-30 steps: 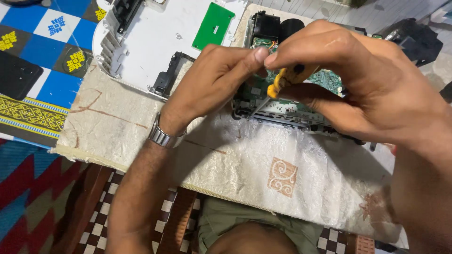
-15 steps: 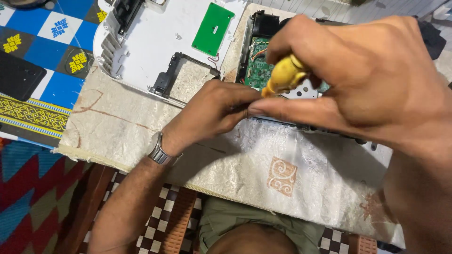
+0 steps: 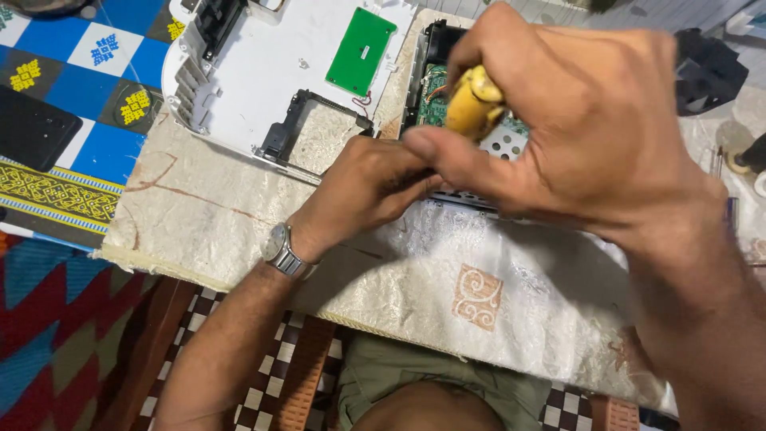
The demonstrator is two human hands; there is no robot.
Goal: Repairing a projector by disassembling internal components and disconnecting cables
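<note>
Right hand risen closer, smooth yellow screwdriver handle, green circuit board

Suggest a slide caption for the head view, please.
Right hand grips a yellow screwdriver over an opened device; left hand steadies it on a cloth.

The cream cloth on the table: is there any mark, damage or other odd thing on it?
Yes. The cream cloth has thin reddish-brown lines at its left part, near the white plastic cover, like stains or pen marks. Its near left edge looks frayed. Otherwise it lies flat under the left hand and the right hand.
</note>
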